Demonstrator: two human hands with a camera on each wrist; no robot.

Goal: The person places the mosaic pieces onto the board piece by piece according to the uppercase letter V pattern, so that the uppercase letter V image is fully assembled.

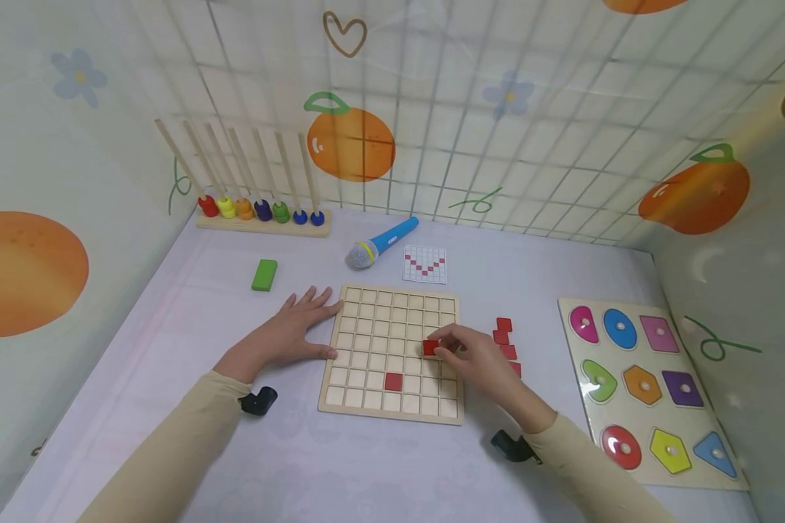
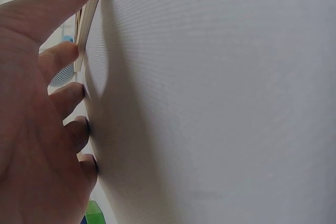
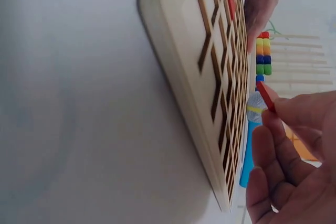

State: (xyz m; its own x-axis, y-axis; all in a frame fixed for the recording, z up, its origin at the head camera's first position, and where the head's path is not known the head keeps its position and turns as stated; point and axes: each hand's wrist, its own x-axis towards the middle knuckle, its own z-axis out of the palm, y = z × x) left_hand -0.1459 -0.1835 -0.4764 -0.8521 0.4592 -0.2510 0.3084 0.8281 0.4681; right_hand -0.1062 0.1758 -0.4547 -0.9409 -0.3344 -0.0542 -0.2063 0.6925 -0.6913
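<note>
Red tile is sitting pinched between the thumb and fingertips of the right hand, hovering just over the right part of the wooden grid board, about the middle rows. It is a small flat square with no real long axis; in the right wrist view it is showing edge-on, tilted, with one corner pointing toward the board's face. The remaining fingers of that hand are curling loosely under it.

A second red tile is already lying flat in a cell lower down, near the middle of the board. The board itself is lying flat on the pale table, its sides running roughly square to the person.

Left hand is resting palm down on the table, fingers spread and straight, with the thumb and forefinger touching the board's left edge; the left wrist view is showing the fingertips pressing against the surface.

Just right of the board, a short row of spare red tiles is lying beside the right hand. Behind the board, a pattern card with a red V is lying flat, and a blue toy microphone is lying near it, head pointing left. Farther left are a green block and a bead rack. A shape puzzle is lying well apart on the right.
</note>
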